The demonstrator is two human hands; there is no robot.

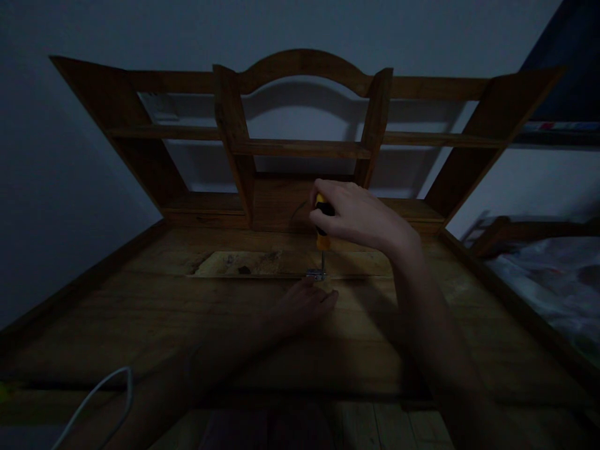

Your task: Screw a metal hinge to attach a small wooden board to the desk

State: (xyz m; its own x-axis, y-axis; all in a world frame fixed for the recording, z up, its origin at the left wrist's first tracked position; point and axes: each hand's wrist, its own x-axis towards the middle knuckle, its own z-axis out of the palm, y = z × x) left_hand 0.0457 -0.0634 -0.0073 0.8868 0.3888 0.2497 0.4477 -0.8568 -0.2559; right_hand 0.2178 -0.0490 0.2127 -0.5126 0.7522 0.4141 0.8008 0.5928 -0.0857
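Note:
My right hand (pixel 351 209) is wrapped round the yellow-and-black handle of a screwdriver (pixel 323 242). The screwdriver stands nearly upright, its shaft reaching down to a small metal hinge (pixel 315 274). That hinge lies at the front edge of a long recess (pixel 253 264) in the wooden desktop (pixel 154 312). My left hand (pixel 307 303) rests on the wood just in front of it, fingers apart, with a fingertip at the hinge. Whether the screwdriver tip sits in a screw is too small and dark to tell.
A wooden shelf unit (pixel 300 148) rises at the back of the desktop against the wall. A white cable (pixel 100 387) loops at the lower left, near my left forearm. Beyond the right edge lies a plastic-looking covering (pixel 553 281). The scene is dim.

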